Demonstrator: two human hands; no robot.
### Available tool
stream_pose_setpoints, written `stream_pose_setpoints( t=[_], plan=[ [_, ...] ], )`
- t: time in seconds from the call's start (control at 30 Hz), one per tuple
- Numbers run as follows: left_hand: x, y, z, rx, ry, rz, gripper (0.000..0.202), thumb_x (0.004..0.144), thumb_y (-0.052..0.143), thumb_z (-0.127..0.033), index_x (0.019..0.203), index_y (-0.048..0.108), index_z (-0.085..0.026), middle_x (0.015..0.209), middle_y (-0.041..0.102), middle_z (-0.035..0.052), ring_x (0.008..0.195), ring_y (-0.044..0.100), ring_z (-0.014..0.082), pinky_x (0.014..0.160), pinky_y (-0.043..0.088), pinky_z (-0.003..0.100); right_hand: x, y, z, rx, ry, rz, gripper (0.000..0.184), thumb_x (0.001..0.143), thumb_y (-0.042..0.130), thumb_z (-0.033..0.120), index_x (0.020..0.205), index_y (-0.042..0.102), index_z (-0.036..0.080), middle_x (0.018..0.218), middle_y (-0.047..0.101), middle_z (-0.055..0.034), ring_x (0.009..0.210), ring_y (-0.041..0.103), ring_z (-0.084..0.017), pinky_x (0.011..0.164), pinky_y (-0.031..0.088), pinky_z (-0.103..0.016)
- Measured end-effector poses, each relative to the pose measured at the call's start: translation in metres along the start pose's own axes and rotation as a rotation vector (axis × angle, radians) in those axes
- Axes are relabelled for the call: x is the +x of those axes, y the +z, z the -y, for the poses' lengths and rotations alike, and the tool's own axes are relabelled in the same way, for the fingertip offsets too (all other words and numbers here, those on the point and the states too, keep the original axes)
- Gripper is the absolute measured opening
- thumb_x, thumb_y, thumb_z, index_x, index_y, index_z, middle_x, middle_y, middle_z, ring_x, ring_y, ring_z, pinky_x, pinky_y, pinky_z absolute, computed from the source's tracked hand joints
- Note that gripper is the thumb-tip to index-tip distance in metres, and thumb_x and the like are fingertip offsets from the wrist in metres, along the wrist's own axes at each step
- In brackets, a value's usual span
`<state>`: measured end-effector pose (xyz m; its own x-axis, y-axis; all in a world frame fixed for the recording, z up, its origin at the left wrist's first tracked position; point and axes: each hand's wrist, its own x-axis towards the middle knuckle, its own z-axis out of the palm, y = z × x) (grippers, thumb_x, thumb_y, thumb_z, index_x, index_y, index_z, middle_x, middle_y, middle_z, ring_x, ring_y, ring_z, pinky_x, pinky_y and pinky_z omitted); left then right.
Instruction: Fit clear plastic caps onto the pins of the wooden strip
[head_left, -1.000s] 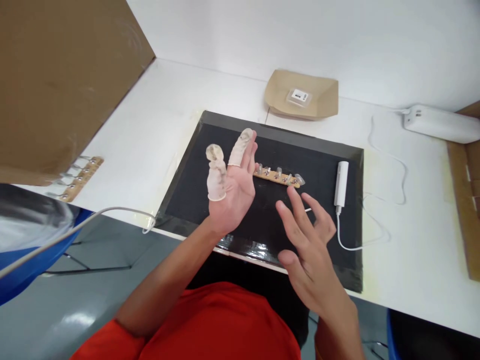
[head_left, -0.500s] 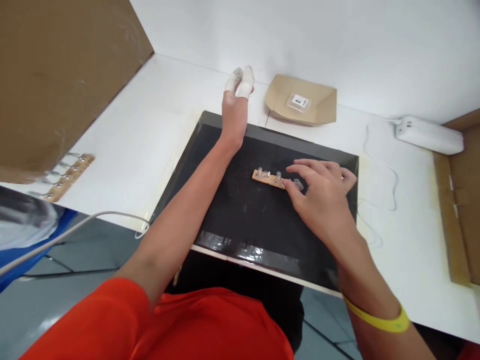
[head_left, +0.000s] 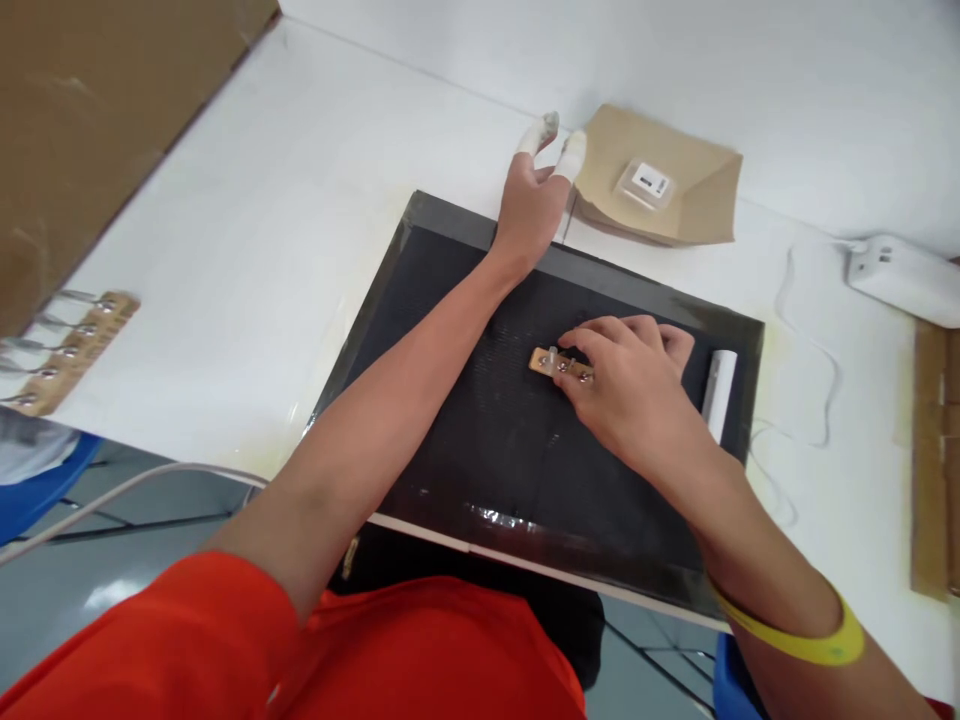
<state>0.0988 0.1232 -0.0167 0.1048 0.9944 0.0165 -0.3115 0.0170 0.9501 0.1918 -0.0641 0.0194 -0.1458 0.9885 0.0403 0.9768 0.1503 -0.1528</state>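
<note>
A short wooden strip [head_left: 538, 361] with metal studs and small clear plastic pieces lies on the black mat [head_left: 480, 420]. Bent over its right part is my right hand [head_left: 637, 385], hiding that end. Its thumb and forefinger close across the strip from the near and far sides, beside an upright clear piece [head_left: 553, 357]. My left hand [head_left: 536, 205] is held out above the mat's far edge, thumb and forefinger apart and empty, both wearing white finger covers. Those fingers are close to the left side of a brown card tray [head_left: 705, 215].
A clear box with a white label [head_left: 649, 183] sits in the tray. Right of my right hand lies a white bar [head_left: 720, 390]. A white power strip [head_left: 904, 275] stands at the far right. Another studded wooden strip [head_left: 82, 350], with clear pieces, lies at the left.
My right hand has moved toward the left end of the strip and covers more of it. My left hand has shifted right toward the tray. The view has turned, and the white bar now shows.
</note>
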Motion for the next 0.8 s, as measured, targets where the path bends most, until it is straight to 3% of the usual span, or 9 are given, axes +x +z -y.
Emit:
stream_pose_setpoints(
  t=[0.1,0.23,0.3,0.43,0.53,0.73,0.8],
  plan=[
    [-0.001,0.0,0.001,0.01,0.018,0.013,0.065,0.107,0.016,-0.075,0.157,0.035,-0.037,0.166,0.043,-0.015,0.152,0.041,0.0307,0.132,0.039,0.043,0.0,0.001,0.0,-0.023,-0.016,0.003,0.015,0.092,0.061,0.023,0.095,0.075,0.023,0.112,0.075,-0.0086,0.106,0.054,-0.031,0.095,0.029,-0.05],
    [-0.003,0.002,0.004,0.111,0.095,-0.006,0.089,0.099,0.016,-0.087,0.156,0.041,-0.022,0.16,0.05,0.0007,0.138,0.053,0.0301,0.129,0.041,0.038,0.0,0.001,-0.001,-0.021,-0.016,-0.009,0.014,0.093,0.061,0.024,0.09,0.075,0.023,0.111,0.075,-0.0079,0.104,0.055,-0.03,0.095,0.029,-0.05],
    [-0.005,0.004,0.004,0.138,0.107,-0.023,0.087,0.097,0.018,-0.089,0.152,0.043,-0.027,0.157,0.053,-0.0004,0.132,0.054,0.027,0.126,0.042,0.032,0.001,0.0,-0.002,-0.011,-0.023,-0.001,0.012,0.093,0.063,0.025,0.089,0.074,0.024,0.112,0.075,-0.0078,0.105,0.056,-0.03,0.096,0.03,-0.05],
    [-0.011,0.006,0.001,0.086,0.126,-0.019,0.078,0.096,0.017,-0.088,0.148,0.041,-0.035,0.157,0.054,-0.0059,0.134,0.049,0.0291,0.125,0.038,0.037,0.002,-0.004,-0.004,0.021,-0.023,0.012,0.007,0.09,0.066,0.022,0.09,0.073,0.024,0.111,0.076,-0.0072,0.108,0.057,-0.031,0.099,0.03,-0.05],
    [-0.013,0.006,-0.001,0.055,0.12,-0.005,0.077,0.099,0.02,-0.085,0.15,0.037,-0.03,0.162,0.049,-0.0015,0.135,0.047,0.0326,0.126,0.035,0.04,0.003,-0.008,-0.004,0.057,-0.022,0.015,0.005,0.087,0.07,0.023,0.091,0.073,0.024,0.113,0.076,-0.0068,0.11,0.057,-0.032,0.099,0.031,-0.051],
    [-0.014,0.005,-0.006,0.088,0.055,-0.015,0.075,0.103,-0.004,-0.072,0.138,0.048,-0.032,0.159,0.051,-0.0003,0.132,0.049,0.0284,0.124,0.039,0.035,0.005,-0.013,-0.004,0.12,0.008,0.055,0.006,0.084,0.072,0.023,0.09,0.072,0.025,0.117,0.076,-0.0056,0.114,0.057,-0.033,0.099,0.031,-0.052],
    [-0.014,0.005,-0.007,0.097,0.031,-0.017,0.073,0.107,0.0,-0.068,0.143,0.049,-0.027,0.158,0.05,0.0,0.135,0.048,0.0277,0.126,0.038,0.035,0.006,-0.014,-0.005,0.141,0.011,0.065,0.007,0.083,0.074,0.022,0.089,0.072,0.026,0.117,0.076,-0.0052,0.113,0.057,-0.033,0.098,0.03,-0.052]
  ],
)
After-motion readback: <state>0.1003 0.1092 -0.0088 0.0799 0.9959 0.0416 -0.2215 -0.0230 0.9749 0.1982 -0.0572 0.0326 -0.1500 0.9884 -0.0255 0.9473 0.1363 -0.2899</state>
